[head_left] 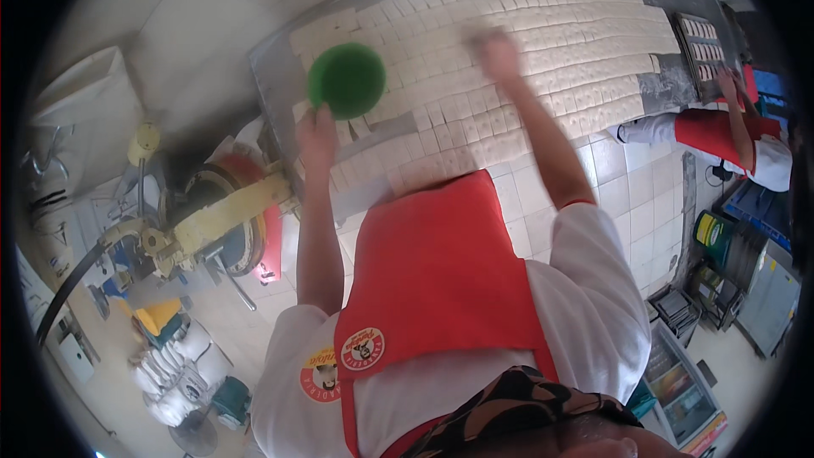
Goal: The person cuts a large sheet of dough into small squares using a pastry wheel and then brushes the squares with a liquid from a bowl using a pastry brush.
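Observation:
My left hand [317, 131] grips a round green bowl [348, 80] by its near rim, above the left part of the worktable. What the bowl contains is too dark to make out. Rows of pale, flat dough pieces [560, 42] cover most of the table, with cut lines between many of them. Over the middle rows my right hand [497, 55] is stretched out, smeared by motion. Its fingers are too blurred to show whether they hold anything.
The grey worktable [666, 89] runs across the top. At its right end a co-worker in a red apron [719, 137] reaches to a dark tray [702, 51] of small pieces. A large machine [225, 212] stands close on my left. Filled white sacks [182, 373] lie lower left.

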Demonstrator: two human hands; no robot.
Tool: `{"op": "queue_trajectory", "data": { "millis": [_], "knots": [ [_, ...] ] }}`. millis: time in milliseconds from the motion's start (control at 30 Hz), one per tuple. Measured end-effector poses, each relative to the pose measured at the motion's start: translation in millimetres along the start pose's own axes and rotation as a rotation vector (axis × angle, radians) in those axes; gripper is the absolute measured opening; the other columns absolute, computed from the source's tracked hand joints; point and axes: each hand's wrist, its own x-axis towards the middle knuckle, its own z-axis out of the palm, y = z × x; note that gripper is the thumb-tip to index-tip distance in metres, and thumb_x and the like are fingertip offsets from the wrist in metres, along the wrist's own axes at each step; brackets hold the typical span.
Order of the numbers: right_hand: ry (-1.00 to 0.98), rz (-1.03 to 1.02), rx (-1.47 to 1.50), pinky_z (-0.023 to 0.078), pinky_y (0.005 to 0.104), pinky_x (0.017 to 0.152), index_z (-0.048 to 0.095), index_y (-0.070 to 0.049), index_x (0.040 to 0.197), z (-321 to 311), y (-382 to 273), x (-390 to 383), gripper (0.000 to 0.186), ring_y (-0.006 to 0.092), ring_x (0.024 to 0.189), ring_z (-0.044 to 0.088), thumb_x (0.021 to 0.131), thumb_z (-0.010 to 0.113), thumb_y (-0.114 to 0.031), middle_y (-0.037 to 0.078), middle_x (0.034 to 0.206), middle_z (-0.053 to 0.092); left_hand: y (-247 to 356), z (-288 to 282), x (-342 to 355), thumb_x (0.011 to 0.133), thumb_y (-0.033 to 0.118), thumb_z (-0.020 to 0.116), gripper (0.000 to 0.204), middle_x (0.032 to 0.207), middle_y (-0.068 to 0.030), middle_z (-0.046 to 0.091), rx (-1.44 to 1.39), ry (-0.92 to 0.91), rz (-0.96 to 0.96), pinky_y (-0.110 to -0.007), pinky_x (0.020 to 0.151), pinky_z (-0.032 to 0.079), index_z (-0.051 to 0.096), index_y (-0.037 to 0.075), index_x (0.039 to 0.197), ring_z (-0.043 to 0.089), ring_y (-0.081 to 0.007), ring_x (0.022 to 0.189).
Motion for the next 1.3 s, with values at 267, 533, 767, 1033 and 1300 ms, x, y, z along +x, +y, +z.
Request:
{"op": "queue_trajectory", "data": {
  "millis": [267, 533, 767, 1033, 1300],
  "knots": [
    [-0.084, 0.222, 0.977, 0.055, 0.0345, 0.070, 0.074, -0.005, 0.110, -5, -23, -7, 0.027, 0.0152, 0.080, 0.068, 0.088, 0.075, -0.021, 0.009, 0.091, 0.076, -9, -16, 0, 0.102, 0.028, 0.061, 0.035, 0.079, -0.0021, 0.063, -0.054, 0.031, -0.071, -0.029, 0.067, 0.043, 0.068, -0.006, 0.093, 0.052, -0.0091, 0.074],
    [0.233, 0.444, -0.326, 0.055, 0.0534, 0.070, 0.073, -0.017, 0.108, -92, 196, -13, 0.023, 0.0431, 0.083, 0.069, 0.096, 0.065, -0.035, 0.021, 0.089, 0.068, -75, -92, -52, 0.098, 0.030, 0.059, 0.042, 0.082, -0.0198, 0.068, -0.159, 0.187, -0.091, -0.044, 0.077, 0.047, 0.068, -0.010, 0.104, 0.064, -0.0269, 0.080],
    [0.150, -0.245, 0.315, 0.057, 0.0455, 0.085, 0.071, -0.016, 0.116, 5, -178, -68, 0.041, 0.0357, 0.104, 0.066, 0.077, 0.069, -0.003, 0.014, 0.114, 0.067, -116, -138, -66, 0.100, 0.030, 0.059, 0.038, 0.078, -0.0091, 0.064, -0.058, 0.122, -0.139, -0.036, 0.070, 0.044, 0.068, -0.006, 0.096, 0.056, -0.0168, 0.075],
    [0.202, 0.187, 0.939, 0.054, 0.0275, 0.083, 0.077, -0.004, 0.107, -39, -150, -64, 0.021, 0.0158, 0.091, 0.070, 0.089, 0.080, -0.013, 0.010, 0.102, 0.076, -122, -182, -82, 0.101, 0.033, 0.058, 0.043, 0.082, -0.0162, 0.068, -0.139, -0.008, -0.081, -0.040, 0.073, 0.047, 0.069, -0.008, 0.102, 0.063, -0.0232, 0.078],
    [0.365, 0.320, 0.194, 0.054, 0.0469, 0.077, 0.074, -0.010, 0.107, -9, -84, -62, 0.019, 0.0378, 0.092, 0.067, 0.091, 0.066, -0.015, 0.015, 0.100, 0.071, -150, -179, -93, 0.100, 0.029, 0.059, 0.038, 0.079, -0.0108, 0.068, -0.263, 0.027, -0.164, -0.034, 0.068, 0.047, 0.069, -0.007, 0.103, 0.061, -0.0152, 0.075]
  ]
}}
